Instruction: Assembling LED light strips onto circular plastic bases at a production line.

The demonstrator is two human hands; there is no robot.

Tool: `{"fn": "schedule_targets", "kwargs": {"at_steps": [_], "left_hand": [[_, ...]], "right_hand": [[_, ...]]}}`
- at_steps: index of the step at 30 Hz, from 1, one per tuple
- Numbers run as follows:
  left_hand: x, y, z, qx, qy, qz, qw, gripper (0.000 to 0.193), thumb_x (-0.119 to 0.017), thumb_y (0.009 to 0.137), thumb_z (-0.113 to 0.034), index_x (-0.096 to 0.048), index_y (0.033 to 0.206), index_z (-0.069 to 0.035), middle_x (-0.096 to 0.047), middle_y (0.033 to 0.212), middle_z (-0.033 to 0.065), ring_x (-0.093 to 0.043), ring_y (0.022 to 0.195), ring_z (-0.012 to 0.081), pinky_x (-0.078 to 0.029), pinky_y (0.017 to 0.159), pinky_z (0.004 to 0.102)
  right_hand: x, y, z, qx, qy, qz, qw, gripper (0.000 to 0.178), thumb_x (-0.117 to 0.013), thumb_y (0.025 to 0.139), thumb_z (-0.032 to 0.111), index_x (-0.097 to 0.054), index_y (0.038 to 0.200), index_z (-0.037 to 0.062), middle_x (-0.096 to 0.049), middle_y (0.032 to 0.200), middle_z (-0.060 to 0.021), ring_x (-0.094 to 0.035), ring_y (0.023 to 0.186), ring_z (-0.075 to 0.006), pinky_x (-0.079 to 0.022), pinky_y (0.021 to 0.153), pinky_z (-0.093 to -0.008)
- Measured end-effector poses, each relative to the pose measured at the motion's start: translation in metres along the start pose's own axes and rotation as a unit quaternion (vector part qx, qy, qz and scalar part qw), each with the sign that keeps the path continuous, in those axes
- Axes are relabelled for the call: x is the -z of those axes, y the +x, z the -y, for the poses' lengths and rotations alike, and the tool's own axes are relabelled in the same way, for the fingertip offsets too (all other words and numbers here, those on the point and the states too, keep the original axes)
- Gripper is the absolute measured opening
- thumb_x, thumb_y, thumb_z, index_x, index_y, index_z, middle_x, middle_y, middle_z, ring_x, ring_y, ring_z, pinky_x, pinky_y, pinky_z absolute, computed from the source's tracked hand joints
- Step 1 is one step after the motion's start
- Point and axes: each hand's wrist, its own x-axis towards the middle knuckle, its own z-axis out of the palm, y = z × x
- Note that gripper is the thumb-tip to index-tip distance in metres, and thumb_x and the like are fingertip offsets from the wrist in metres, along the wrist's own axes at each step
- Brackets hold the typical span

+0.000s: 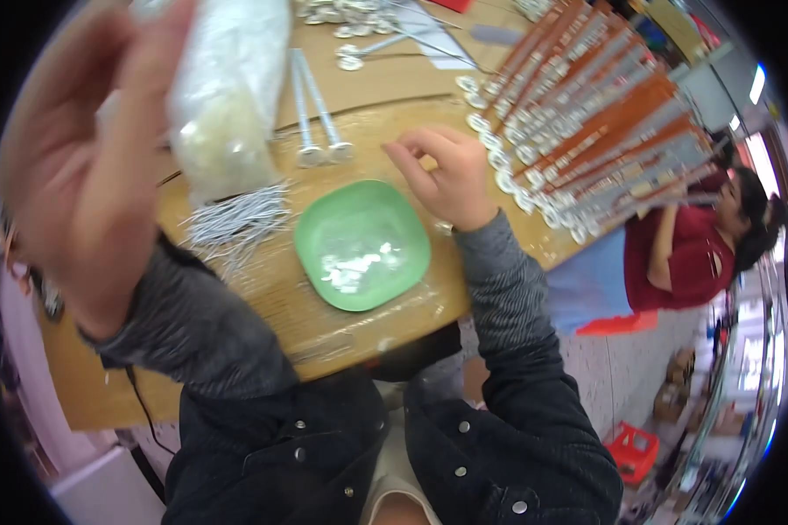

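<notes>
My left hand (96,166) is raised close to the camera at the upper left, large and blurred; whatever its fingers hold cannot be made out. My right hand (453,175) hovers just beyond the right edge of a green bowl (304,254), fingers curled in and thumb near them. No object shows in its grasp. Small clear, shiny pieces (359,258) lie in the bowl. Left of it is a pile of thin silvery pins (236,223). Two pale rods (320,109) with round white ends lie beyond the bowl.
A clear plastic bag (228,114) stands behind the pins. Many rods with round white ends (578,131) lie on orange-brown strips at the right. More white-ended pieces (350,17) are at the back. A person in a red top (687,249) is beside the table's right side.
</notes>
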Motion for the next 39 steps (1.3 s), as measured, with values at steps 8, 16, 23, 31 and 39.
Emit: {"fn": "schedule_targets", "kwargs": {"at_steps": [8, 16, 23, 31, 39], "left_hand": [[-0.005, -0.004, -0.005, -0.082, 0.015, 0.043, 0.996, 0.026, -0.056, 0.101, -0.006, -0.056, 0.075, -0.001, -0.049, 0.067, -0.0003, -0.042, 0.061, 0.0061, -0.031, 0.063, 0.0212], [-0.043, -0.001, -0.056, -0.203, -0.062, 0.022, 0.977, 0.02, -0.061, 0.091, 0.006, -0.053, 0.073, 0.003, -0.045, 0.064, 0.0007, -0.038, 0.056, 0.0072, -0.027, 0.055, 0.0232], [-0.06, 0.007, -0.063, -0.271, -0.113, 0.055, 0.954, 0.029, -0.07, 0.082, 0.009, -0.046, 0.068, 0.003, -0.039, 0.057, 0.0026, -0.035, 0.051, 0.0112, -0.026, 0.05, 0.0265], [-0.057, 0.004, -0.064, -0.256, -0.117, 0.062, 0.958, 0.033, -0.071, 0.08, 0.008, -0.042, 0.065, 0.002, -0.038, 0.057, 0.004, -0.036, 0.049, 0.0135, -0.027, 0.049, 0.0276], [-0.059, 0.005, -0.067, -0.248, -0.149, 0.06, 0.955, 0.034, -0.073, 0.078, 0.008, -0.042, 0.064, 0.002, -0.04, 0.057, 0.0054, -0.039, 0.048, 0.0164, -0.029, 0.048, 0.0291]], "right_hand": [[0.06, -0.121, -0.017, -0.307, -0.094, -0.281, 0.904, 0.01, -0.068, 0.092, 0.007, -0.065, 0.095, -0.0014, -0.068, 0.077, -0.0057, -0.064, 0.068, -0.0105, -0.05, 0.062, -0.0244], [0.066, -0.113, -0.04, -0.392, -0.086, -0.335, 0.852, 0.038, -0.073, 0.088, 0.012, -0.057, 0.118, -0.0027, -0.068, 0.08, -0.0051, -0.063, 0.067, -0.0096, -0.049, 0.062, -0.0239], [0.077, -0.109, -0.06, -0.412, -0.173, -0.276, 0.851, 0.027, -0.074, 0.087, 0.018, -0.068, 0.102, -0.0046, -0.069, 0.075, -0.0066, -0.065, 0.065, -0.0121, -0.051, 0.064, -0.0271], [0.072, -0.115, -0.056, -0.39, -0.139, -0.304, 0.858, 0.023, -0.073, 0.088, 0.016, -0.069, 0.097, -0.0062, -0.07, 0.076, -0.0075, -0.065, 0.066, -0.012, -0.052, 0.065, -0.0266], [0.082, -0.121, -0.027, -0.348, -0.156, -0.322, 0.866, 0.019, -0.071, 0.09, 0.012, -0.069, 0.096, -0.0059, -0.07, 0.075, -0.0076, -0.065, 0.064, -0.0101, -0.052, 0.063, -0.0249]]}}
